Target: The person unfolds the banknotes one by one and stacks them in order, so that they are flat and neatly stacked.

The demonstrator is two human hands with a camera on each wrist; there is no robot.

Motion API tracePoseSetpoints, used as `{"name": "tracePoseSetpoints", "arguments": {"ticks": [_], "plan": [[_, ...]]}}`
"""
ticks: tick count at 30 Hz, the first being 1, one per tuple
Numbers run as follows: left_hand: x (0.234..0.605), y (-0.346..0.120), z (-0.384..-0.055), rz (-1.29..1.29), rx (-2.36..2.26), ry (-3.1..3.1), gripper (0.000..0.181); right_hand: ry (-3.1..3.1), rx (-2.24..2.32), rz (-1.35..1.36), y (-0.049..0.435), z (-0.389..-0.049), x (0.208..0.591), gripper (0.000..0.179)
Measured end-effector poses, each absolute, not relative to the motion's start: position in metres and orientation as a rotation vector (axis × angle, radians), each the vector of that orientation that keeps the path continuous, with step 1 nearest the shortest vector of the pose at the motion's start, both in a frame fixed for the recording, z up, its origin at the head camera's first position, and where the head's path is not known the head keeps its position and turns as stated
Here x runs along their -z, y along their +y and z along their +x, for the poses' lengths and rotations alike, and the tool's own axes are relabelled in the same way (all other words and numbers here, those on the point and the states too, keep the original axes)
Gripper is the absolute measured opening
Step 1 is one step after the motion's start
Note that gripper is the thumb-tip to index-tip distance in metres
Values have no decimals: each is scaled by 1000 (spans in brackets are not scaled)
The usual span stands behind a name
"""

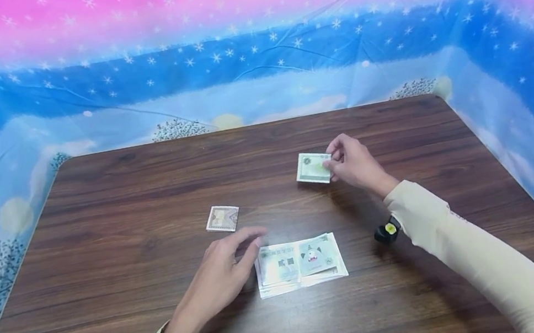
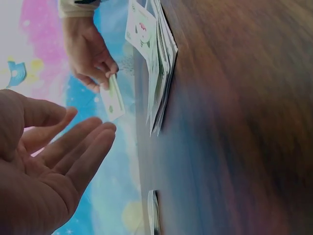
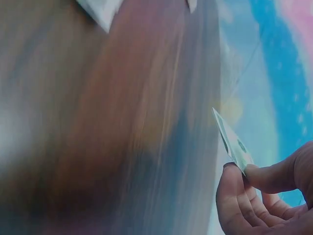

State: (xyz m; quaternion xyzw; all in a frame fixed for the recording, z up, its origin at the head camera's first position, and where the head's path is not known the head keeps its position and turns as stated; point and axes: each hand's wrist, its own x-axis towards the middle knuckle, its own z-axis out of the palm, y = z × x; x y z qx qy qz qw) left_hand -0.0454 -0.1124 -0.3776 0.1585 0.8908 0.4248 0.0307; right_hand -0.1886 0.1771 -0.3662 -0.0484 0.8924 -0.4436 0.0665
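Note:
Between thumb and fingers my right hand (image 1: 355, 164) pinches a folded green banknote (image 1: 312, 168) by its right edge, over the far right part of the table. In the right wrist view the folded banknote (image 3: 232, 142) tilts up from the fingertips. My left hand (image 1: 219, 269) has loosely bent fingers and holds nothing. Its fingertips are at the upper left corner of a stack of pale green banknotes (image 1: 318, 257); the left wrist view shows the hand (image 2: 58, 161) apart from the stack (image 2: 159, 68). Beyond the left hand lies a folded brownish banknote (image 1: 223, 218).
The brown wood-grain table (image 1: 127, 206) has rounded far corners. A pink and blue snowflake-print cloth (image 1: 253, 51) hangs behind it and along both sides. Dark wrist-worn devices, one a black camera (image 1: 386, 231), sit at both cuffs.

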Motion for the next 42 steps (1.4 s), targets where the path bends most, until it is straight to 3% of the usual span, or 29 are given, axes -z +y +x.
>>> {"name": "tracePoseSetpoints", "arguments": {"ticks": [14,24,34,42], "plan": [[382,-102,-56,308,-1732,2455,55,2434,1530,-457,132,-120,356,20],[382,-95,-56,135,-2067,2070,32,2310,1622,-469,120,-100,360,23],[373,-95,-54,83,-2114,1894,34,2356,1536,-430,121,-96,365,16],[374,-92,-55,46,-2117,1858,38,2361,1430,-512,117,-86,361,37]]}}
